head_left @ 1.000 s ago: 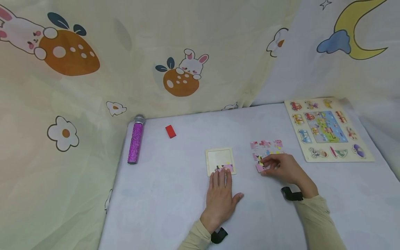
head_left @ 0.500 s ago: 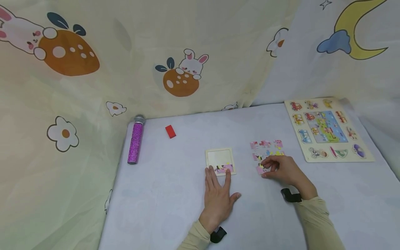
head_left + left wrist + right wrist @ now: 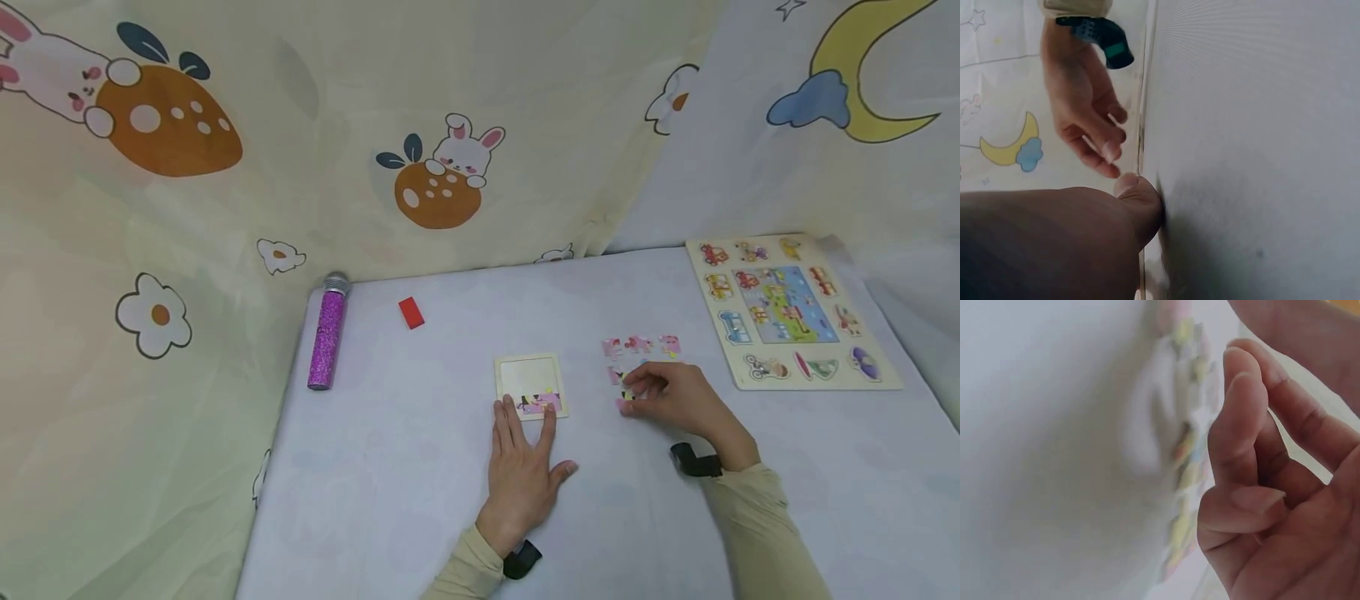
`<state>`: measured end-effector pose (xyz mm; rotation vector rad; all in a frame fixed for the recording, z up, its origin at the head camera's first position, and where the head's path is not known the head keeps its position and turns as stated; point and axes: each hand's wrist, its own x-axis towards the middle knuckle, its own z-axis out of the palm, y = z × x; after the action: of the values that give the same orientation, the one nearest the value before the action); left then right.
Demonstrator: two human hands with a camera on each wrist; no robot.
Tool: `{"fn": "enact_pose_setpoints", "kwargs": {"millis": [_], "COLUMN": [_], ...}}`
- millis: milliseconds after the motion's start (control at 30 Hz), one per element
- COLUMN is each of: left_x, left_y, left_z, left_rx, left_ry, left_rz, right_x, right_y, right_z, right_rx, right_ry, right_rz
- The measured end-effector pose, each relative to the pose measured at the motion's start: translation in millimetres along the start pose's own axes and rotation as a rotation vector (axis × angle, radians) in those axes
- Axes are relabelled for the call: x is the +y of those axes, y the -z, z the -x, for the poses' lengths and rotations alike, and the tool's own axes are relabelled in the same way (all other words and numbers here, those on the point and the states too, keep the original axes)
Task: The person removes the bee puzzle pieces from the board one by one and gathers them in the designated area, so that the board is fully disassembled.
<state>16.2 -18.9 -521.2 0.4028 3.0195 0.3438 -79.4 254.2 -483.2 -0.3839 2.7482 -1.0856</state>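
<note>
My left hand (image 3: 517, 483) rests on the near edge of a small square puzzle tray (image 3: 527, 359). Its fingers are straight and spread, and one fingertip touches the pink and yellow jigsaw pieces (image 3: 534, 403) along the tray's near side. To the right, my right hand (image 3: 678, 400) hovers over rows of loose jigsaw pieces (image 3: 639, 343), covering some of them. Thumb and fingers stand apart around a piece (image 3: 628, 396) at the nearest row. In the right wrist view the right hand (image 3: 1266, 444) shows loosely bent fingers with nothing between them, beside blurred pieces (image 3: 1188, 462).
A larger wooden picture board (image 3: 798, 375) lies at the back right. Toward the left of the white-covered table (image 3: 390, 467) are a purple glitter microphone (image 3: 327, 340) and a red block (image 3: 411, 313). A patterned cloth (image 3: 322, 167) hangs behind the table.
The left hand's fingers have spread, some shifting left along the tray edge, uncovering the pieces there. The right hand has shifted slightly toward the farther rows of pieces. The head view tilts a little.
</note>
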Motion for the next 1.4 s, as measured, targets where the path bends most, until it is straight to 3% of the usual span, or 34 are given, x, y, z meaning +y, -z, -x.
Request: {"fn": "enact_pose_setpoints", "kwargs": {"millis": [200,533,733,1000,1400], "left_x": [-0.9,-1.8,-1.7,-2.9,-3.5], "left_y": [0.7,2.8,2.8,1.2,-1.8], "left_z": [-0.8,-0.6,-1.5,0.1,0.0], "left_rx": [-0.029,-0.028,-0.057,-0.059,-0.049], "left_ry": [0.018,0.0,0.004,0.011,0.016], "left_rz": [0.004,0.001,0.008,-0.002,0.007], "right_x": [-28,-72,-86,-99,-112], "right_y": [-7,-42,-58,-77,-81], "right_z": [-20.7,-60.7,-78.6,-87.6,-86.6], "right_rx": [-0.024,-0.217,-0.319,-0.362,-0.369], "right_ry": [0.02,0.124,0.084,-0.003,-0.017], "right_rz": [-0.062,-0.07,-0.064,-0.015,0.089]}}
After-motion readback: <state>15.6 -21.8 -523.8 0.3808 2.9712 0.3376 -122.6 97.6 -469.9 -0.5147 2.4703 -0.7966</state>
